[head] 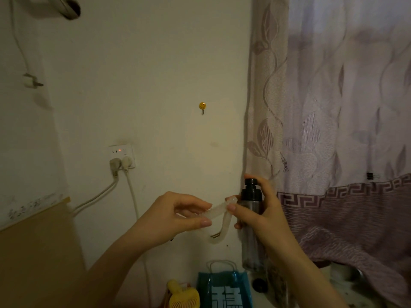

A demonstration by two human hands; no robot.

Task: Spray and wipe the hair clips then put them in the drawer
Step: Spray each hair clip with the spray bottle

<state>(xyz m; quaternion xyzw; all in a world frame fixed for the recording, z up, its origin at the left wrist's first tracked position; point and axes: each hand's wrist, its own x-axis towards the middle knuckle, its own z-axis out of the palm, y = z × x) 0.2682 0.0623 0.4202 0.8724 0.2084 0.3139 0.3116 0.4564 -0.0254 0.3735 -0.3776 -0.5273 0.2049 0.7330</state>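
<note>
My left hand point(178, 216) pinches one arm of a translucent white claw hair clip point(219, 212), held up in front of the wall with its jaws spread apart. My right hand point(264, 210) grips a dark spray bottle point(250, 221) with a black pump top, the index finger lying over the nozzle head. The nozzle sits just right of the clip's hinge end. No drawer is in view.
Below my hands stand a blue gift bag point(224, 290) and a yellow handheld fan point(182, 295). A wall socket point(122, 155) with two plugs and cables is at the left, a smiley hook point(202, 106) is above, and a patterned curtain point(333, 130) hangs at the right.
</note>
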